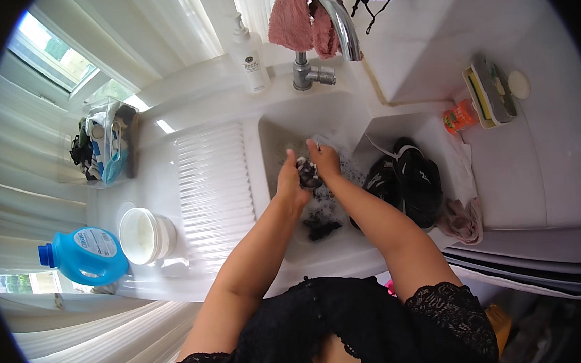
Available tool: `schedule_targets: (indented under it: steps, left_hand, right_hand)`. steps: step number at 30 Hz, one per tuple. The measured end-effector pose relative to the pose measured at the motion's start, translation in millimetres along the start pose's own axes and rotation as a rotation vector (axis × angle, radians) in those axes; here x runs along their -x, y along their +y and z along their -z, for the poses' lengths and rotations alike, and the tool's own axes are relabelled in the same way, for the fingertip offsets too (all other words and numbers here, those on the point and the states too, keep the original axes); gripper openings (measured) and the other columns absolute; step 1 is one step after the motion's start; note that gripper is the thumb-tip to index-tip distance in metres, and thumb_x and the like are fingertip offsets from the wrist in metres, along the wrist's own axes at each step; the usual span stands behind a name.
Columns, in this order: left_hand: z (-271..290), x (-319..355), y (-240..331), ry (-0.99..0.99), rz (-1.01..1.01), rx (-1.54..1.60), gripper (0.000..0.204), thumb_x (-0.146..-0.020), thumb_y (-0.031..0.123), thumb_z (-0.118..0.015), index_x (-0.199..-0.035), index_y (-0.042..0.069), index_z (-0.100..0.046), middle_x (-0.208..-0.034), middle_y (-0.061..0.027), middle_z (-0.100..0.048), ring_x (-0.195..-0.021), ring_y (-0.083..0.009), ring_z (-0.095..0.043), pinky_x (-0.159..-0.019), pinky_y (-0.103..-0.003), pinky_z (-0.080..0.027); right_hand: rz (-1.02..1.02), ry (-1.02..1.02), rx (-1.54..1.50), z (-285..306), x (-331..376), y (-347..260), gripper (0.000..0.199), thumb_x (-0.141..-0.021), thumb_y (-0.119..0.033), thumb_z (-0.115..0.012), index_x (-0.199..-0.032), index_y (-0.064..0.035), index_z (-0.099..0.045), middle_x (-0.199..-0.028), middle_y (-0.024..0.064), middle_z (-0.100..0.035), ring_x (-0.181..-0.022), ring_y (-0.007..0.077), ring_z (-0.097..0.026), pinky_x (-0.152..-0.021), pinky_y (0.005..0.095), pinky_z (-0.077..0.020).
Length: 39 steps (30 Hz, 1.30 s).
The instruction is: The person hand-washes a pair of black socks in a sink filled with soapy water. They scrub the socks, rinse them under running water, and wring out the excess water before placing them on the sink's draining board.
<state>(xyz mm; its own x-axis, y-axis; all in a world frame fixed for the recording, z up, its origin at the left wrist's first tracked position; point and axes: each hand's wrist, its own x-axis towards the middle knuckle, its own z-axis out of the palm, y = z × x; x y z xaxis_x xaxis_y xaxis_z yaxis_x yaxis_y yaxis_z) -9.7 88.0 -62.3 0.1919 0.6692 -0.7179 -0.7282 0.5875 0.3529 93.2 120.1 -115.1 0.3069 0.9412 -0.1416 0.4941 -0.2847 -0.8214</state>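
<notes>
Over the white sink basin [332,106], my left hand [293,183] and my right hand [325,158] are close together. Between them is a small dark cloth piece [309,173], wet and flecked with white suds; its exact kind I cannot make out. Both hands are closed on it, the left with its thumb raised along the side. Below them, sudsy water covers the basin's bottom. Another dark wet cloth [322,228] lies in the water toward the near side of the basin.
Left of the basin are a ribbed washboard [215,180], a white tub [146,235], a blue detergent bottle [91,255] and a filled clear box [107,145]. Behind stand a pump bottle [248,58] and a faucet [341,24] draped with a pink towel [291,17]. Black shoes [413,182] sit right.
</notes>
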Motion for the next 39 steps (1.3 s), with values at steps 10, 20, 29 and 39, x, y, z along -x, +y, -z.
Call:
schedule_targets:
  steps: [10,20,29,39]
  left_hand:
    - [10,-4,36,0.17,-0.066,-0.272,0.083,-0.089,0.065,-0.034,-0.148,0.017,-0.005,-0.154,-0.013,0.0,-0.142,-0.0314,-0.002,-0.11,-0.054,0.001]
    - [15,2,21,0.249,0.085,-0.15,0.079,-0.091,0.062,-0.034,-0.148,0.015,-0.007,-0.153,-0.0166,-0.004,-0.141,-0.0346,-0.005,-0.111,-0.053,-0.005]
    - [18,29,21,-0.325,0.093,0.237,0.039,-0.097,0.039,-0.029,-0.111,0.012,-0.054,-0.114,-0.0104,-0.057,-0.109,-0.0281,-0.053,-0.096,-0.051,-0.04]
    - [9,63,-6,-0.243,0.013,0.0,0.043,-0.094,0.042,-0.042,-0.112,0.005,-0.054,-0.115,-0.0098,-0.056,-0.106,-0.0246,-0.054,-0.087,-0.041,-0.047]
  right_hand:
    - [0.544,-0.082,0.595,-80,-39,28,0.027,-0.083,-0.019,-0.054,-0.107,-0.0106,-0.06,-0.108,0.0144,-0.059,-0.096,0.0339,-0.058,-0.075,0.0456,-0.0488]
    - [0.422,-0.609,0.409,-77,-42,34,0.028,-0.071,-0.004,-0.059,-0.098,-0.007,-0.064,-0.093,0.0138,-0.064,-0.083,0.0349,-0.061,-0.073,0.0411,-0.05]
    - [0.105,-0.557,-0.653,62,72,-92,0.039,-0.073,0.004,-0.053,-0.111,-0.0037,-0.056,-0.102,0.0069,-0.058,-0.091,0.0171,-0.055,-0.081,0.0296,-0.0447]
    - [0.582,0.093,-0.094,34,149,-54,0.04,-0.085,-0.017,-0.052,-0.122,0.0001,-0.052,-0.117,0.0199,-0.056,-0.112,0.0317,-0.052,-0.095,0.0339,-0.0391]
